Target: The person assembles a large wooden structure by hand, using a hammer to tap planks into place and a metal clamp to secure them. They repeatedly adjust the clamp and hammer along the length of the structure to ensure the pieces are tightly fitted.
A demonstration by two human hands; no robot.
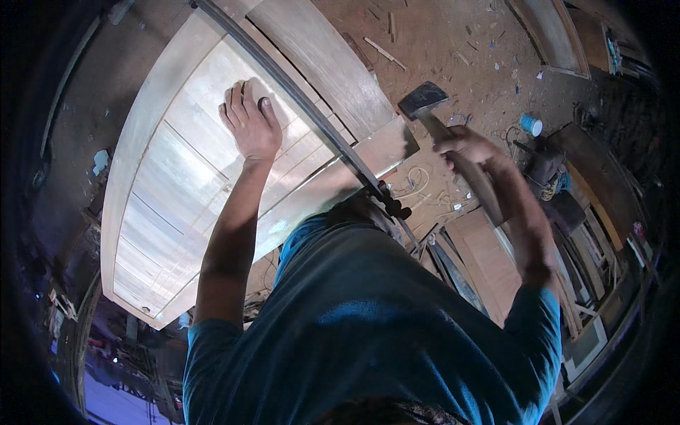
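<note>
Pale, smooth-planed timber forms the panelled door [212, 163] lying flat at upper left of the frame; it is judged stiff and heavy, and the left hand [249, 124] is pressed on it with fingers spread. A dark steel bar clamp [312, 117] crosses it diagonally. At upper right, the hammer [432, 106], head-heavy by its look, is gripped mid-handle by the right hand [464, 145].

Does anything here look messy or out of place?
Yes: wood offcuts and chips lie scattered on the dirt floor beyond the wooden door. The left hand rests flat on the door; the right hand grips a hammer.
</note>
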